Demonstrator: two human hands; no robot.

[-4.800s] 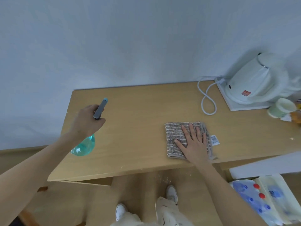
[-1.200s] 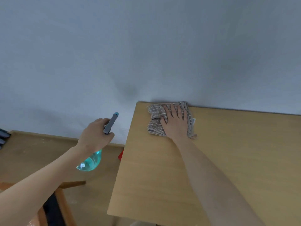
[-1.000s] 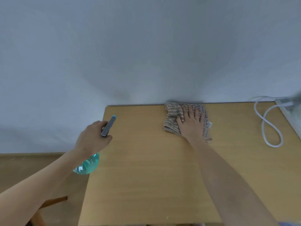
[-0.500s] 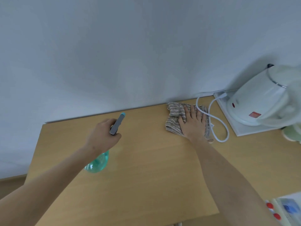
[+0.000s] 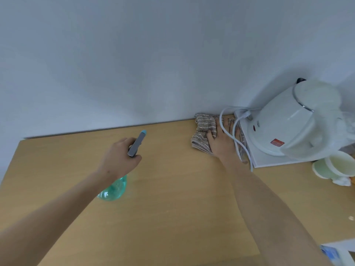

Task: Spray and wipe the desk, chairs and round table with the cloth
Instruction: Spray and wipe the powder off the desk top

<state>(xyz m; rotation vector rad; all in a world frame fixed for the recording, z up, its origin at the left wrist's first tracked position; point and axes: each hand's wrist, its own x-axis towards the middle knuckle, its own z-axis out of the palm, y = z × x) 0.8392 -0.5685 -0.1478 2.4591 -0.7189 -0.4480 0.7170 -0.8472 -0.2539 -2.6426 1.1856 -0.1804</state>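
Right hand (image 5: 221,143) presses flat on the cloth (image 5: 204,129) at the desk's (image 5: 172,208) back edge beside the kettle (image 5: 292,120) (cord draped over fingers), left hand (image 5: 120,160) gripping the spray bottle (image 5: 115,187); desk wiping underway, chairs and table seemingly remain.

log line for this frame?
left hand: grips spray bottle | right hand: presses cloth on desk | white cord over hand

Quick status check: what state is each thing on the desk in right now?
Left hand: grips spray bottle, held above desk.
Right hand: flat on cloth.
Cloth: folded, against the wall.
White cord: draped over right hand.
Kettle: on its base, lid closed.
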